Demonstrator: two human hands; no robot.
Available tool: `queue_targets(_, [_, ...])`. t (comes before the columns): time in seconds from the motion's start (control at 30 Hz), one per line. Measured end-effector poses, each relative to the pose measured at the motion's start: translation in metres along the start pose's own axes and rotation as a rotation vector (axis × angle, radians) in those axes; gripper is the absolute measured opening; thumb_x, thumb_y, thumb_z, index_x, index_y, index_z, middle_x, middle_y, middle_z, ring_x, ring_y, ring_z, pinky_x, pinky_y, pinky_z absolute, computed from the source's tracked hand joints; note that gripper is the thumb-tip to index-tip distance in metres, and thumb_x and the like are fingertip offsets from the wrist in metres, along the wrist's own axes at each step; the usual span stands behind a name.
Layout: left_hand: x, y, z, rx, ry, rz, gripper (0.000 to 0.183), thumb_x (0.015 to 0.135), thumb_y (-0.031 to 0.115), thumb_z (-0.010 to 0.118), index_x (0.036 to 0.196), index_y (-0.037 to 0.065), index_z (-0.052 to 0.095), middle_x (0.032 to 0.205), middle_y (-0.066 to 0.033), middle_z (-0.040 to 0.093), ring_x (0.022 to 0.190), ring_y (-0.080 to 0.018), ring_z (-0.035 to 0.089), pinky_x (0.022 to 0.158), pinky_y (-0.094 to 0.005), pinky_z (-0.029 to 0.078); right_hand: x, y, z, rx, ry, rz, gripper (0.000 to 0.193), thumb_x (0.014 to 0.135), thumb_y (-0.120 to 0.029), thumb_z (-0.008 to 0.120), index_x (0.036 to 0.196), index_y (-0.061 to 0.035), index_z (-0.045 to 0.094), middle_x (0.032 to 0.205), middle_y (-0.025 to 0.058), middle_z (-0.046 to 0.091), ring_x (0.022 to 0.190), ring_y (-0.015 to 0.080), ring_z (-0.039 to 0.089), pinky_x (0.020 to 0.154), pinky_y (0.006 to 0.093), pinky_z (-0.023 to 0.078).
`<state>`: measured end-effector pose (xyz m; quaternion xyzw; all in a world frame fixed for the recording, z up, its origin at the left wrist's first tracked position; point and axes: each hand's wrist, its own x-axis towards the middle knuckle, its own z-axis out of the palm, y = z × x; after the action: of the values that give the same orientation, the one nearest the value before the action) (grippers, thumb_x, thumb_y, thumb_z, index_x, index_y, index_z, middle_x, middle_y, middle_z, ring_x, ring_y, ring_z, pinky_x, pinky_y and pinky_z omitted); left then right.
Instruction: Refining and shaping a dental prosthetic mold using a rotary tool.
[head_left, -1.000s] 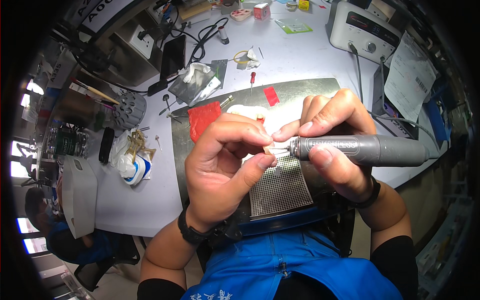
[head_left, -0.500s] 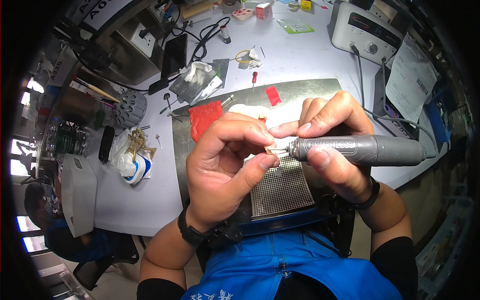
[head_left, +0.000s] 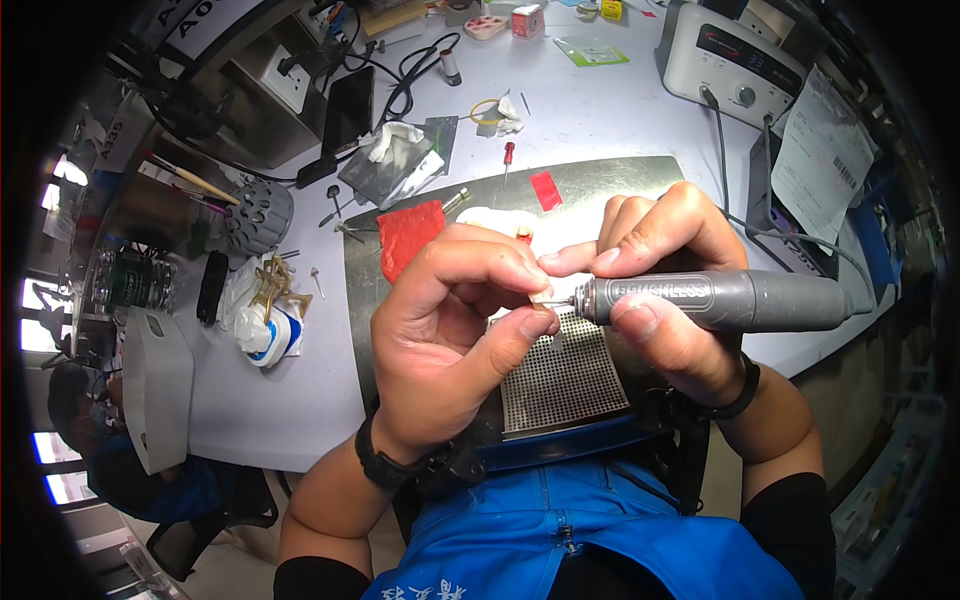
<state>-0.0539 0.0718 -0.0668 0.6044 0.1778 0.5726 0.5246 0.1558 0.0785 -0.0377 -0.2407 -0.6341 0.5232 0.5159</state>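
1. Because the pale piece (head_left: 541, 297) is so small, your left hand (head_left: 430, 345) pinches it between thumb and fingertips, seemingly to steady it while leaving its right side exposed.
2. Your right hand (head_left: 690, 235) closes around the front of the grey handpiece (head_left: 750, 300), thumb below and fingers above; holding it near the nose probably gives finer control of the thin bit (head_left: 563, 300).
3. The bit points left at the piece; I cannot tell whether its tip touches.
4. One right fingertip sits just beside your left fingers, perhaps to brace hand against hand.
5. You hold the piece above the far end of the perforated plate (head_left: 565, 385), whose holes likely let dust drop through.
6. Beyond your hands, the red sheet (head_left: 405, 240) and cream-coloured form (head_left: 490, 220) lie on the metal mat (head_left: 595, 180), presumably within reach yet clear of the bit.
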Motion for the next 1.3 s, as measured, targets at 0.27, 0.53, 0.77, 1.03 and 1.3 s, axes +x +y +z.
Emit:
queue_targets(0.27, [-0.0005,-0.0001,0.0003,0.002,0.004,0.003,0.029,0.090,-0.012,0.066,0.116,-0.003,0.057,0.113,-0.0122,0.057,0.099,-0.0145,0.062,0.090,-0.0288,0.056,-0.0006,-0.0007,0.0010,0.025,0.014,0.016,0.026,0.089,-0.020,0.070,0.103,-0.0048,0.053,0.086,0.0092,0.056,0.099,0.0248,0.066,0.099,0.0439,0.055])
queue_targets(0.53, [-0.0007,0.0006,-0.0003,0.004,-0.002,0.000,0.028,0.091,-0.012,0.066,0.116,-0.003,0.057,0.114,-0.0126,0.057,0.098,-0.0145,0.062,0.088,-0.0281,0.056,0.0006,0.0013,0.0009,-0.002,0.014,-0.010,0.026,0.088,-0.021,0.071,0.099,-0.0047,0.054,0.082,0.0074,0.056,0.087,0.0194,0.063,0.097,0.0438,0.057])
queue_targets(0.77, [-0.0004,0.0007,-0.0002,0.008,0.001,-0.001,0.028,0.091,-0.012,0.067,0.116,-0.003,0.058,0.113,-0.0127,0.058,0.101,-0.0152,0.061,0.090,-0.0289,0.055,0.0009,0.0025,0.0017,-0.019,0.019,-0.030,0.027,0.088,-0.023,0.072,0.099,-0.0048,0.055,0.081,0.0069,0.055,0.084,0.0183,0.062,0.097,0.0433,0.057])
queue_targets(1.03, [-0.0006,0.0013,0.0005,0.007,0.007,-0.007,0.028,0.091,-0.012,0.066,0.116,-0.003,0.058,0.113,-0.0126,0.058,0.103,-0.0162,0.061,0.090,-0.0292,0.055,0.0006,0.0017,0.0011,-0.012,0.011,-0.017,0.028,0.088,-0.023,0.072,0.100,-0.0052,0.054,0.081,0.0073,0.055,0.089,0.0205,0.064,0.096,0.0428,0.057])
queue_targets(1.3, [-0.0010,0.0010,0.0009,0.003,0.005,-0.001,0.027,0.091,-0.012,0.066,0.116,-0.003,0.058,0.113,-0.0127,0.057,0.102,-0.0163,0.060,0.091,-0.0294,0.055,-0.0003,0.0019,0.0032,0.045,0.046,-0.016,0.029,0.088,-0.024,0.072,0.100,-0.0059,0.053,0.081,0.0078,0.055,0.093,0.0228,0.066,0.095,0.0428,0.057])
